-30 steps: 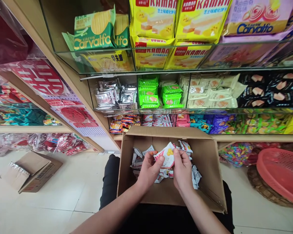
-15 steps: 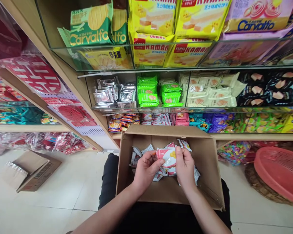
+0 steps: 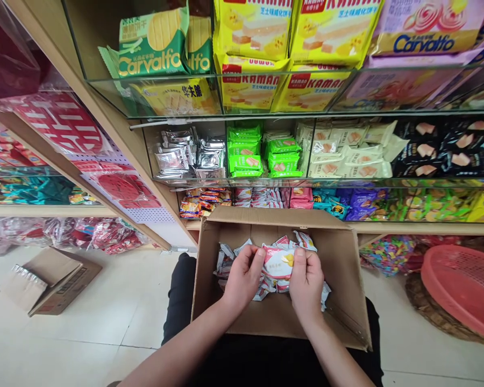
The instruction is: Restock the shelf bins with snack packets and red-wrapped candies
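A small pink and white snack packet [image 3: 278, 263] is stretched between my two hands, above an open cardboard box [image 3: 342, 290]. My left hand [image 3: 244, 274] pinches its left end between thumb and fingers. At the right end, my right hand [image 3: 307, 277] grips it the same way, thumb on top. Several similar loose packets [image 3: 305, 240] lie in the box, partly covered by my hands. The box rests across dark-trousered legs [image 3: 180, 290].
Ahead stands a glass-fronted shelf [image 3: 266, 183] with packaged snacks, including green packets [image 3: 244, 150] and yellow wafer bags [image 3: 250, 32]. Another cardboard box [image 3: 64, 285] sits on the floor at left. At right, a pink plastic basket [image 3: 460, 285] rests on a woven one [image 3: 427, 306].
My left hand has shifted its grip to the packet's upper left corner, thumb now pinching upward. The packet has turned flatter, its printed face showing more. The box stays in place.
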`<action>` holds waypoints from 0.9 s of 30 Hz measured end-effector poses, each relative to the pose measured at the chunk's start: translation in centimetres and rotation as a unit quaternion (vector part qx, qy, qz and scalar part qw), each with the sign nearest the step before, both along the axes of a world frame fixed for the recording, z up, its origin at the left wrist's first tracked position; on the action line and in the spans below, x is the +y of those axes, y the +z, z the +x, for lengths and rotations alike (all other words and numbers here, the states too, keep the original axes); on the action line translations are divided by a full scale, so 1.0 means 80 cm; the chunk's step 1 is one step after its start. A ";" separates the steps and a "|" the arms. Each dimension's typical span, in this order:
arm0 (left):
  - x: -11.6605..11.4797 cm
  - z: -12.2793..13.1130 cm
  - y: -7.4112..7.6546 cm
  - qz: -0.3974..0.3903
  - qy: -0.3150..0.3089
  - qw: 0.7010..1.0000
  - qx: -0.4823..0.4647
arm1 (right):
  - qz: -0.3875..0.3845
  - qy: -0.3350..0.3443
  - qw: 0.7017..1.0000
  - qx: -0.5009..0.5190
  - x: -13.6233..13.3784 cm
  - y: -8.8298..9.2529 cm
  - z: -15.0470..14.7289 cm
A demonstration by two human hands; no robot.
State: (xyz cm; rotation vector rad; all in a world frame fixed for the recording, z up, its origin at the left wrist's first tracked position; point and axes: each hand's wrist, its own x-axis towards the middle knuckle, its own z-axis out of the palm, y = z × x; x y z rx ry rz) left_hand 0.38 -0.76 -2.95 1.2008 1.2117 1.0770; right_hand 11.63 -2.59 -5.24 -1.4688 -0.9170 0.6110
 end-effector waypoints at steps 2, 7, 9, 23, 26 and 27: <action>0.004 -0.002 0.003 0.049 0.023 0.996 0.067 | -0.003 0.017 1.000 -0.014 -0.003 0.004 -0.004; 0.008 -0.013 0.002 0.077 0.017 0.991 0.107 | -0.008 0.049 0.999 -0.022 -0.004 0.008 -0.010; 0.007 -0.014 0.000 0.070 0.024 0.993 0.089 | -0.010 0.047 0.999 -0.021 -0.003 0.009 -0.011; 0.011 -0.006 0.005 0.065 0.074 0.995 -0.020 | 0.017 0.006 1.000 -0.003 -0.002 0.007 -0.015; 0.011 -0.008 0.002 0.052 0.073 0.996 -0.025 | -0.006 0.054 0.996 0.074 -0.004 0.004 -0.015; 0.010 -0.010 0.000 0.059 0.070 0.996 -0.009 | -0.015 0.083 0.993 0.088 -0.006 0.003 -0.015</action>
